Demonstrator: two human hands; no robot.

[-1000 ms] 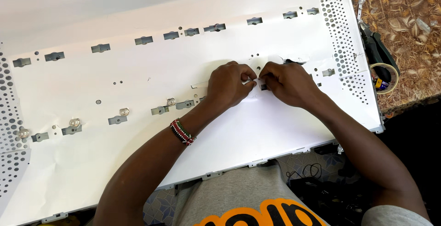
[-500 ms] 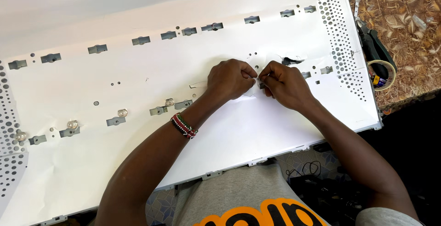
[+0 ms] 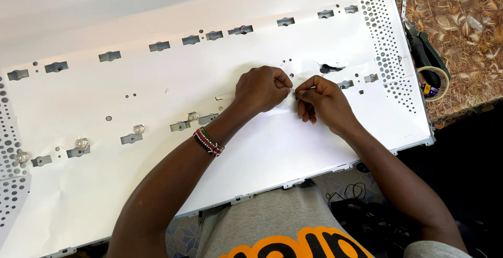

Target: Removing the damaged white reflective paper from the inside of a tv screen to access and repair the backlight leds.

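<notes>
Vs a sec ago, both hands sit at nearly the same spot on the white reflector sheet [image 3: 157,95] of the big backlight panel; the only real change is the view sliding a bit, so the pinching work at the centre-right looks ongoing, not finished. Left hand [image 3: 262,87] is curled into a loose fist, thumb and forefinger closed together at the knuckle side, pressing at the sheet. Right hand [image 3: 322,100] has thumb and index pinched shut on something tiny and pale between the two hands, prob. a small lens or a bit of the sheet edge, too small to tell; other fingers tucked under. Beaded bracelet [image 3: 208,141] on the left wrist. Clear LED lenses [image 3: 139,129] stand in a row to the left, apart from the hands. Tape roll [image 3: 434,82] w/ pliers lies off the panel's right edge on the patterned table [image 3: 466,22]
</notes>
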